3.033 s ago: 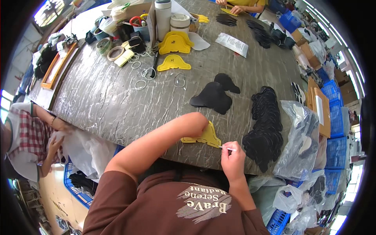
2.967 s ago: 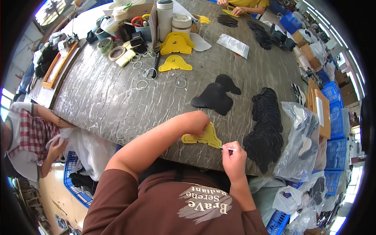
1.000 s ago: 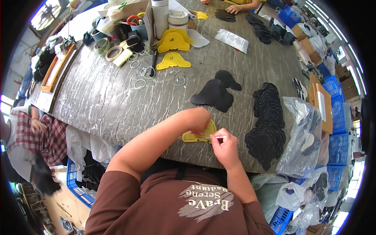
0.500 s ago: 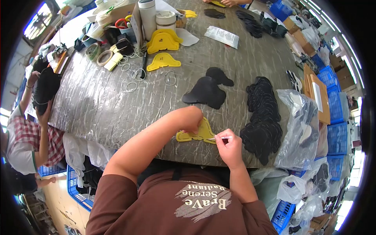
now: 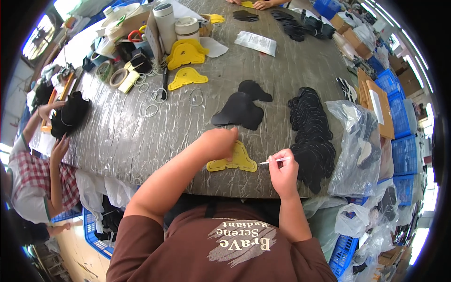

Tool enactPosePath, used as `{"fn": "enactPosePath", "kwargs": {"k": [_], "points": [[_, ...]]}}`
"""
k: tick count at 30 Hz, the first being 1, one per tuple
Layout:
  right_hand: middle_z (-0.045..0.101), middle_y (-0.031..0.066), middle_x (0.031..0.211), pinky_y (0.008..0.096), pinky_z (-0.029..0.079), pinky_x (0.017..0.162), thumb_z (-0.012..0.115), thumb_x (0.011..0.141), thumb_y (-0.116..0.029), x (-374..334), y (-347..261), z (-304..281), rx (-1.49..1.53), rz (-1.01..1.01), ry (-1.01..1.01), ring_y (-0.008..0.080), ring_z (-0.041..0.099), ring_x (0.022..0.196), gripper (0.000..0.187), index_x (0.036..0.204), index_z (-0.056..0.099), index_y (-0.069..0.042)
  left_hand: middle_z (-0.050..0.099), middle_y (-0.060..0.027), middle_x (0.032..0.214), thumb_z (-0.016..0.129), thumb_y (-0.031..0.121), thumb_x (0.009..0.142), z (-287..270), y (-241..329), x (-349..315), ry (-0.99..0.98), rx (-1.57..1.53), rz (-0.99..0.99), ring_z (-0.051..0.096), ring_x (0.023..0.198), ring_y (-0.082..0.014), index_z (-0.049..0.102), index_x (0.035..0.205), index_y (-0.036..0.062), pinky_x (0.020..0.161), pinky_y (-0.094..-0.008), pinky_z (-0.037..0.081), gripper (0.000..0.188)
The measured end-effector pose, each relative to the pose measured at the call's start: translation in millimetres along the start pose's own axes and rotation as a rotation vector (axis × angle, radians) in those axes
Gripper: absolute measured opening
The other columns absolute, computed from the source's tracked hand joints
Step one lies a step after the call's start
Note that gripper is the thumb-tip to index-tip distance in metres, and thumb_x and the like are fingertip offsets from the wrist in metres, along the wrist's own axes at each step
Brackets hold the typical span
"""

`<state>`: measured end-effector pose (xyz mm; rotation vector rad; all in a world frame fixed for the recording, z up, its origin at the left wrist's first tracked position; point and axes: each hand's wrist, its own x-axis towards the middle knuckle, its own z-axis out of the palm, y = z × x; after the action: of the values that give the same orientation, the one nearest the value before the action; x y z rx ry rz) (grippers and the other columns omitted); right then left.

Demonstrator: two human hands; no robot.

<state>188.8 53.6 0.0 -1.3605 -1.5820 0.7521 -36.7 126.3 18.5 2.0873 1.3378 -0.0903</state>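
Note:
In front of me a yellow template with slots along its edge lies on the table. My left hand bears down on its left part, fingers bent and partly hidden behind the knuckles. My right hand is closed round a slim white pen, its tip just off the template's right corner. Beyond them lie a few loose black cut pieces, overlapping. To the right of my right hand runs a long fanned row of black pieces. Whether a piece lies under the template is hidden.
More yellow templates stand near a white bottle, tape rolls and a black marker. A clear plastic bag covers the right edge. At left a co-worker's hands are at a black bundle.
My right hand has drawn the pen away from the template, rightward and slightly up. My left hand stays on the template. The co-worker's black bundle has been lowered toward the table.

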Motion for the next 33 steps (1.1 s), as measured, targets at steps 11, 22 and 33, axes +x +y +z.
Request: {"fn": "enactPosePath", "kwargs": {"k": [11,22,33], "points": [[0.063,0.0167,0.104,0.0398,0.051,0.084,0.062,0.08,-0.009,43,-1,36,-0.219,0.055,-0.388,0.03,0.064,0.095,0.03,0.11,0.062,-0.002,0.065,-0.008,0.092,0.069,-0.008,0.08,33,-95,-3,0.263,-1.644,0.499,0.063,0.08,-0.0166,0.063,0.083,0.0035,0.076,-0.0281,0.052,0.013],[0.063,0.0128,0.088,0.0425,0.05,0.078,0.069,0.068,-0.01,22,-15,47,-0.365,0.067,-0.386,0.0319,0.062,0.089,0.034,0.099,0.055,-0.006,0.066,-0.0086,0.091,0.07,0.009,0.084,35,-113,-11,0.276,-1.936,0.507,0.062,0.075,-0.0165,0.06,0.1,0.0069,0.066,-0.0265,0.051,0.018],[0.062,0.0098,0.094,0.0404,0.05,0.079,0.074,0.071,-0.008,29,-24,-55,-0.478,0.004,0.252,0.0289,0.061,0.09,0.032,0.1,0.06,-0.006,0.056,-0.0007,0.092,0.07,0.012,0.084,25,-102,-8,0.318,-2.046,0.468,0.049,0.076,-0.0132,0.056,0.106,0.0095,0.067,-0.0276,0.042,0.026]]}}
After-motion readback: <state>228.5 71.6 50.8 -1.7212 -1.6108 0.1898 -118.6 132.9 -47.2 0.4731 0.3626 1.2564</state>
